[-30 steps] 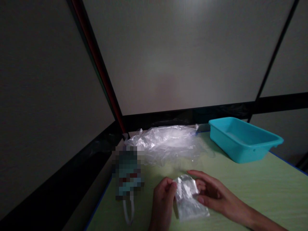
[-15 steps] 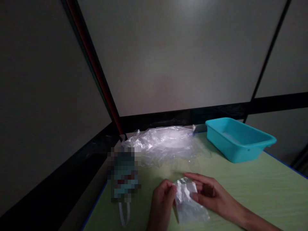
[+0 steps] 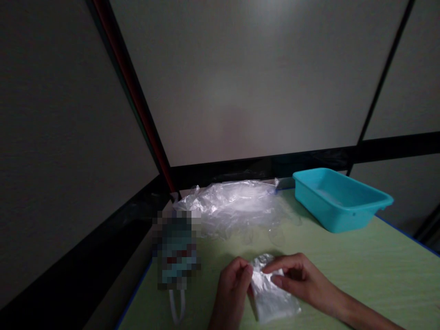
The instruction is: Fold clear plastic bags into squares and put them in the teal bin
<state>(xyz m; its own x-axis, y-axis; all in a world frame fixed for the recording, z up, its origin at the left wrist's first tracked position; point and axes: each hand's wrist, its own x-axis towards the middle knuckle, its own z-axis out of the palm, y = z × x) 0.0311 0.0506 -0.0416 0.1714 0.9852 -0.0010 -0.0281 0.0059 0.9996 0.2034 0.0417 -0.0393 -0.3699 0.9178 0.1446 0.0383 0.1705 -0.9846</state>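
A small clear plastic bag (image 3: pixel 275 300) lies slantwise over the front of the table, shiny and a little creased. My left hand (image 3: pixel 233 284) pinches its left edge between thumb and fingertips. Over the bag's upper right part is my right hand (image 3: pixel 302 277), its thumb and index finger apart and the fingertips on or just above the plastic. The right hand's other fingers are curled and partly hidden. Whether anything is inside the bag I cannot make out.
A heap of clear plastic bags (image 3: pixel 237 204) lies at the back of the pale green table (image 3: pixel 388 275). To the right stands a turquoise basin (image 3: pixel 350 220). A blurred-out item with a white loop (image 3: pixel 178 311) sits at the left edge. Wall panels (image 3: pixel 257 91) rise behind.
My right index finger has come down from the bag's far edge onto its upper face, closer to the thumb. The left hand keeps its pinch in nearly the same place.
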